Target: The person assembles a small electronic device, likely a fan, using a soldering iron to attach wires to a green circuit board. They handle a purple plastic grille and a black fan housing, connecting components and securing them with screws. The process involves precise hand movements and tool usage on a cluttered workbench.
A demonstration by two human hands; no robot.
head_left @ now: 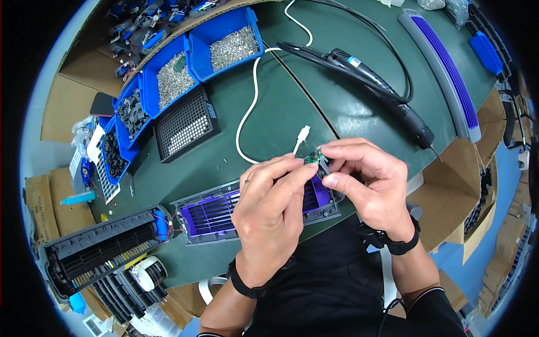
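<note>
2 hands [314, 185] pinching circuit board [312, 159], green bench [292, 95]

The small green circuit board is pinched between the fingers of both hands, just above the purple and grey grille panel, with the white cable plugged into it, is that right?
Not quite: in the head view the white cable is unplugged, its connector lying loose on the mat beside the small green circuit board. Both the left hand and right hand do pinch it above the grille panel.
</note>
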